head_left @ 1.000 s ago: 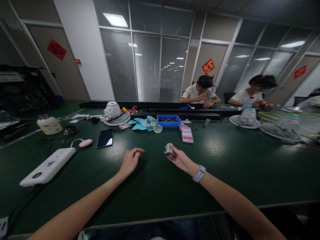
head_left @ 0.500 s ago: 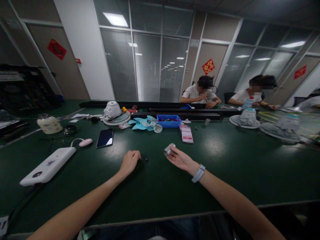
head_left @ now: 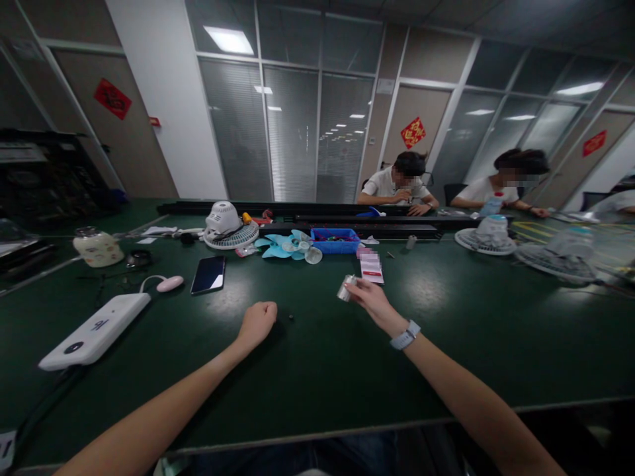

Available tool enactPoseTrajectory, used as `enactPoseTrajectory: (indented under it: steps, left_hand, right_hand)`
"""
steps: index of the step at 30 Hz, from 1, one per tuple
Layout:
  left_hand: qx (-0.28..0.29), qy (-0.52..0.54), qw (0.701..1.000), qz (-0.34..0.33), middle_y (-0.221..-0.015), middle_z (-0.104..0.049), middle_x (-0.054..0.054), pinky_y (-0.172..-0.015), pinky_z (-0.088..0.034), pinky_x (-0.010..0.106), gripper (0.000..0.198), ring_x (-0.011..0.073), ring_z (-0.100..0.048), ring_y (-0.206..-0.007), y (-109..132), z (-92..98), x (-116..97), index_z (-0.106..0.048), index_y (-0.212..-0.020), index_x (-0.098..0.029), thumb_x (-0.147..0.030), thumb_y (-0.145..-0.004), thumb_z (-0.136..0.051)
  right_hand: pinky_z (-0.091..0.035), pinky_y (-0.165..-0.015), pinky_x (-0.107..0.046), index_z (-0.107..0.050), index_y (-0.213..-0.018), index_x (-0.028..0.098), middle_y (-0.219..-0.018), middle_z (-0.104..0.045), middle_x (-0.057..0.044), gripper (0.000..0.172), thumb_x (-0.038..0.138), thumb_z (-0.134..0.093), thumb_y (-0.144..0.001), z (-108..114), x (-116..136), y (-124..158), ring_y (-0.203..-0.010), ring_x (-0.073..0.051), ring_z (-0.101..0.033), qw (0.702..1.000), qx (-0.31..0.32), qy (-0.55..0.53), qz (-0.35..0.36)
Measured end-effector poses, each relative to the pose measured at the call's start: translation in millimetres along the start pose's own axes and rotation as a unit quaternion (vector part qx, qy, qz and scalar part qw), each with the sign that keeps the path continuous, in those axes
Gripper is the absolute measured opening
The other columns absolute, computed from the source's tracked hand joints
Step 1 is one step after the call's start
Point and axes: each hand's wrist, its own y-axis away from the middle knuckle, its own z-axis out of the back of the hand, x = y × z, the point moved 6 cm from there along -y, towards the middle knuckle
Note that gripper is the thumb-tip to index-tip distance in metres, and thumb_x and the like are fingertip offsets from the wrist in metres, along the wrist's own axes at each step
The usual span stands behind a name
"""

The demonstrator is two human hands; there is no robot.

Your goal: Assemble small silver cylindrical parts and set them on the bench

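Note:
Between the thumb and fingers of my right hand [head_left: 372, 299] is a small silver cylindrical motor [head_left: 346, 289], held tilted above the table. My left hand [head_left: 258, 324] rests on the green tabletop, its fingers curled into a fist. Whatever those fingers may hold is hidden. Just right of the fist lies a tiny dark part [head_left: 291, 317], touched by neither hand. Beyond my right hand a pink and white card [head_left: 372, 270] lies flat.
Farther back are a blue tray [head_left: 335, 249] of small parts, light-blue fan blades [head_left: 282, 246] and a white fan [head_left: 231, 231]. On the left lie a phone [head_left: 208, 274] and a white power strip [head_left: 96, 330]. Two people [head_left: 394, 188] sit across the table.
My right hand has moved slightly right and away from me with the motor, turning from palm-up to palm-down. My left hand's fingers have curled in tighter.

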Motion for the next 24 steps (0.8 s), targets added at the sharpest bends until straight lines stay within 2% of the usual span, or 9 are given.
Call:
enactPoseTrajectory:
  steps: [2, 4, 5, 8, 11, 17, 20, 22, 24]
  left_hand:
    - [0.002, -0.001, 1.000, 0.006, -0.051, -0.052, 0.001, -0.054, -0.032, 0.027, 0.034, 0.0186, -0.053, -0.055, 0.3, -0.6, -0.6, -0.046, -0.049, -0.021, -0.032, -0.077, -0.033]
    - [0.002, -0.001, 1.000, 0.011, -0.051, -0.051, 0.001, -0.053, -0.031, 0.027, 0.033, 0.0180, -0.052, -0.054, 0.5, -1.4, -1.4, -0.044, -0.048, -0.021, -0.032, -0.078, -0.033]
    - [0.003, -0.001, 1.000, 0.014, -0.050, -0.051, 0.001, -0.053, -0.030, 0.026, 0.033, 0.0176, -0.052, -0.054, 0.4, -1.8, -1.6, -0.043, -0.048, -0.021, -0.031, -0.078, -0.033]
    - [0.004, -0.003, 1.000, 0.021, -0.048, -0.047, 0.000, -0.051, -0.028, 0.026, 0.032, 0.0166, -0.049, -0.051, 0.4, -2.4, -2.0, -0.041, -0.047, -0.021, -0.030, -0.077, -0.033]
    - [0.004, -0.007, 1.000, 0.025, -0.046, -0.044, 0.000, -0.051, -0.026, 0.027, 0.032, 0.0160, -0.047, -0.049, 0.5, -2.2, -1.7, -0.040, -0.046, -0.021, -0.028, -0.076, -0.033]
    - [0.001, -0.007, 1.000, 0.020, -0.046, -0.043, -0.001, -0.052, -0.026, 0.027, 0.031, 0.0157, -0.046, -0.049, -0.2, -2.6, -0.1, -0.039, -0.046, -0.021, -0.029, -0.075, -0.034]
    - [-0.003, 0.001, 1.000, 0.007, -0.047, -0.041, -0.002, -0.052, -0.026, 0.026, 0.031, 0.0153, -0.045, -0.050, -1.1, -3.7, 1.0, -0.037, -0.047, -0.022, -0.030, -0.077, -0.033]
    - [-0.009, 0.009, 1.000, -0.005, -0.049, -0.040, -0.002, -0.052, -0.027, 0.026, 0.031, 0.0151, -0.045, -0.051, -1.6, -4.0, 1.3, -0.037, -0.050, -0.022, -0.031, -0.078, -0.033]
    - [-0.015, 0.018, 1.000, -0.016, -0.050, -0.040, -0.003, -0.053, -0.027, 0.026, 0.030, 0.0151, -0.045, -0.052, -2.0, -3.8, 1.1, -0.038, -0.052, -0.022, -0.032, -0.079, -0.032]
  right_hand:
    - [-0.054, -0.083, -0.031, -0.066, -0.107, 0.016, -0.099, -0.072, -0.007, 0.049, 0.034, -0.081, -0.064, 37.8, 24.7, -11.9, -0.088, -0.019, -0.068, 0.980, -0.102, 0.109, 0.128]
    - [-0.054, -0.080, -0.034, -0.065, -0.112, 0.017, -0.101, -0.072, -0.008, 0.054, 0.038, -0.079, -0.065, 80.9, 44.4, -19.0, -0.086, -0.020, -0.068, 0.928, -0.208, 0.222, 0.215]
    - [-0.054, -0.078, -0.034, -0.064, -0.114, 0.018, -0.102, -0.072, -0.009, 0.054, 0.039, -0.077, -0.066, 102.4, 50.4, -21.5, -0.084, -0.021, -0.068, 0.898, -0.253, 0.272, 0.235]
    - [-0.052, -0.075, -0.033, -0.064, -0.115, 0.018, -0.099, -0.072, -0.009, 0.049, 0.039, -0.072, -0.071, 160.9, 53.2, -26.6, -0.081, -0.021, -0.069, 0.828, -0.360, 0.379, 0.203]
    - [-0.051, -0.074, -0.035, -0.066, -0.109, 0.016, -0.095, -0.073, -0.012, 0.043, 0.036, -0.071, -0.071, 195.7, 44.7, -27.5, -0.082, -0.024, -0.068, 0.798, -0.411, 0.417, 0.145]
    - [-0.050, -0.075, -0.035, -0.066, -0.102, 0.015, -0.091, -0.072, -0.012, 0.037, 0.034, -0.070, -0.071, 209.4, 28.8, -31.5, -0.082, -0.025, -0.067, 0.792, -0.412, 0.436, 0.110]
    - [-0.048, -0.082, -0.038, -0.061, -0.112, 0.015, -0.102, -0.070, -0.014, 0.046, 0.035, -0.070, -0.071, 207.2, 30.6, -30.5, -0.090, -0.026, -0.065, 0.789, -0.411, 0.444, 0.107]
    - [-0.043, -0.093, -0.046, -0.053, -0.125, 0.013, -0.120, -0.063, -0.019, 0.063, 0.036, -0.072, -0.070, 194.7, 41.2, -23.9, -0.108, -0.031, -0.059, 0.762, -0.431, 0.464, 0.138]
    - [-0.034, -0.102, -0.052, -0.044, -0.135, 0.012, -0.135, -0.052, -0.021, 0.072, 0.037, -0.070, -0.073, 164.1, 55.4, -13.5, -0.124, -0.034, -0.048, 0.725, -0.437, 0.490, 0.210]
